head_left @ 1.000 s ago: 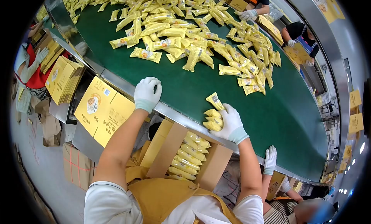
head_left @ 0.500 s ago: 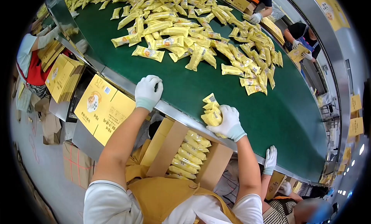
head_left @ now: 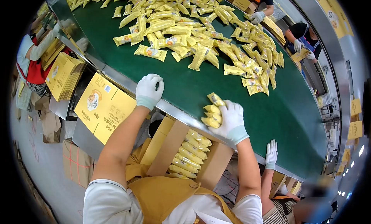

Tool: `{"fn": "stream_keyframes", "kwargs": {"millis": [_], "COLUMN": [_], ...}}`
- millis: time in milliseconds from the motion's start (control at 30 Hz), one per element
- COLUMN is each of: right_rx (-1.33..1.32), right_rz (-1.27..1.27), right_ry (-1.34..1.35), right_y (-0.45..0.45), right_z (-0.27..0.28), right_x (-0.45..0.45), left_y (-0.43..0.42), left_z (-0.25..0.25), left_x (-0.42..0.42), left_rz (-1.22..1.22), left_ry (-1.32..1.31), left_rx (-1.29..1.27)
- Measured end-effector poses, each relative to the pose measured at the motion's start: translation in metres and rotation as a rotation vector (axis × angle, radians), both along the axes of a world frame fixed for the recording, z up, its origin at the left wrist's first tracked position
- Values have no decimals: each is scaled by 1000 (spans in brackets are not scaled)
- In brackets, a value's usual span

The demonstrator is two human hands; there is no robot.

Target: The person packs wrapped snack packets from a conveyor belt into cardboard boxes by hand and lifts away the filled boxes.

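My right hand (head_left: 232,119), in a white glove, is closed around several yellow snack packets (head_left: 212,112) over the near edge of the green belt. Its fingers are wrapped on their right side, and the packets stick out to the left. My left hand (head_left: 149,90), also gloved, rests by the belt's metal rim with thumb and fingers curled together; nothing shows in it. Below, against my apron, stands an open carton (head_left: 210,165) with a row of yellow packets (head_left: 189,156) inside. A heap of loose yellow packets (head_left: 174,30) lies farther up the belt.
Flat yellow cartons (head_left: 104,108) are stacked left of my left arm. The green belt (head_left: 286,119) curves away right. A co-worker's gloved hand (head_left: 271,154) rests at its edge on the right. Other people stand at left and across. A tied brown parcel (head_left: 76,164) sits on the floor.
My right hand has shifted slightly right and up with the packets, which are now more bunched. The loose packets have drifted slightly right. My left hand has barely moved.
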State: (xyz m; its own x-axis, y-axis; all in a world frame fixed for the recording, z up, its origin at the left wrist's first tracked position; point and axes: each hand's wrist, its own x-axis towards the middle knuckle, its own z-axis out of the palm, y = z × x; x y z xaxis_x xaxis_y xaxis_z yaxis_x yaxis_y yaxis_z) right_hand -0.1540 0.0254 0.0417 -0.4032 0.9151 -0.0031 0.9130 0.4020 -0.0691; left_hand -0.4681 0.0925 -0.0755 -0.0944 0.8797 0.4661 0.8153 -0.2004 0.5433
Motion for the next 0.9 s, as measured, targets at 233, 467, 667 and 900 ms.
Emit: {"fn": "stream_keyframes", "kwargs": {"millis": [233,467,667,900], "right_rx": [-15,10,21,-362], "right_rz": [-54,-216,144,247], "right_ry": [22,140,110,-221], "right_y": [12,-2,-92,-155], "right_z": [-47,7,107,20], "right_x": [11,15,-38,-86], "left_y": [1,4,5,5], "left_z": [0,-3,-7,-11], "left_x": [-2,-7,-8,-12], "left_rz": [2,-7,-2,-17], "left_ry": [-6,1,9,38], "left_rx": [-1,-4,-18,-50]}}
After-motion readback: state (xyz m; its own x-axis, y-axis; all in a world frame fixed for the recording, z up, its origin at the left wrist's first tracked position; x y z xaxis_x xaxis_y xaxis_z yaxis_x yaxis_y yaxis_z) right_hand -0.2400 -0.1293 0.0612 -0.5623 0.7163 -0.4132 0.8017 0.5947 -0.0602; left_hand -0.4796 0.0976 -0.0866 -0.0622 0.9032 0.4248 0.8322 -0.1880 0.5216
